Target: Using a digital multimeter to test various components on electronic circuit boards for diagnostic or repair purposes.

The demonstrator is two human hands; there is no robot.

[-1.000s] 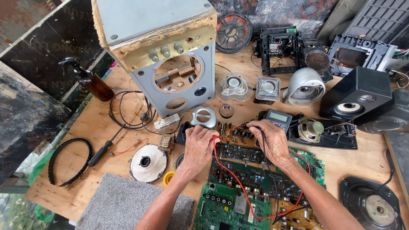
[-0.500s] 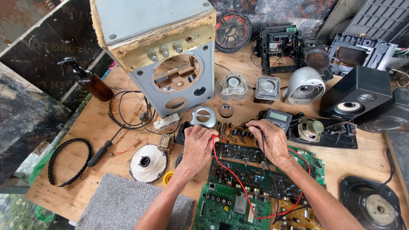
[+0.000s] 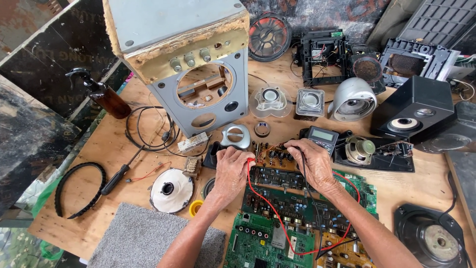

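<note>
My left hand [image 3: 233, 167] pinches a probe with a red lead [image 3: 270, 208] against the left end of a small brown circuit board [image 3: 273, 158]. My right hand [image 3: 310, 161] holds a probe with a black lead on the same board's right side. Both leads trail back over several green circuit boards [image 3: 277, 233] lying in front of me. A grey multimeter [image 3: 321, 138] sits just beyond my right hand.
An emptied grey speaker cabinet [image 3: 198, 74] stands at the back left, with a brown pump bottle [image 3: 104, 97] beside it. A black speaker [image 3: 414, 111], loose drivers, a screwdriver [image 3: 119, 173], a toothed belt [image 3: 74, 188] and a grey mat [image 3: 144, 238] lie on the wooden table [image 3: 426, 183].
Both hands stay on the small brown board; the right hand's fingers have shifted only slightly.
</note>
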